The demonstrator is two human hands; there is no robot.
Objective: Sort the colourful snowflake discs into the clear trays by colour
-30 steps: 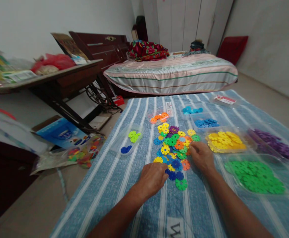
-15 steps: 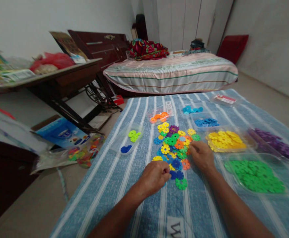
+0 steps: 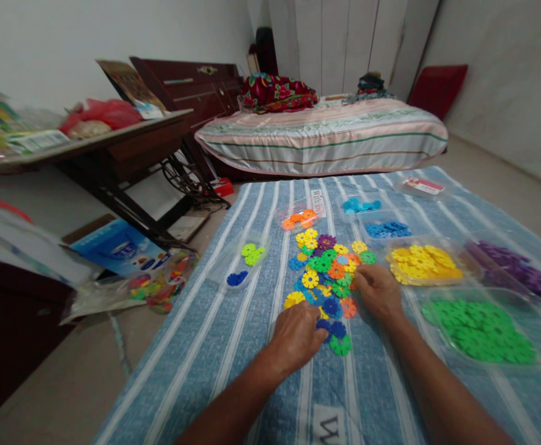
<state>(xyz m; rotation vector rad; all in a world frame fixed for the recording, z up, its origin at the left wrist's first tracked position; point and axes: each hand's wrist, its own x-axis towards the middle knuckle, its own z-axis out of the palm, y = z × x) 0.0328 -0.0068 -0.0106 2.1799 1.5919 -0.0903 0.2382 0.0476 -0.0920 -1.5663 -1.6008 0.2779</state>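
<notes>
A loose pile of flower-shaped plastic discs (image 3: 310,279) in several colours lies on the striped cloth between my hands. At its near left edge is my left hand (image 3: 299,334), fingers curled down and thumb against a dark blue disc (image 3: 323,326). Another dark blue disc (image 3: 338,329) and a green disc (image 3: 340,345) lie just right of it. My right hand (image 3: 379,290) rests closed at the pile's right side, knuckles up, close to an orange disc (image 3: 349,307). Its fingertips are turned away, so what they hold is hidden.
Clear boxes hold green discs (image 3: 483,330), yellow discs (image 3: 423,262), purple discs (image 3: 520,269), blue discs (image 3: 387,229), light blue discs (image 3: 360,204) and orange discs (image 3: 299,218). A left tray (image 3: 217,272) has lime and dark blue ones. Beyond stands a bed (image 3: 321,139).
My left hand has turned slightly, and its thumb has moved away from the fingers, over the dark blue disc. My right hand stays in place. The view has shifted slightly.
</notes>
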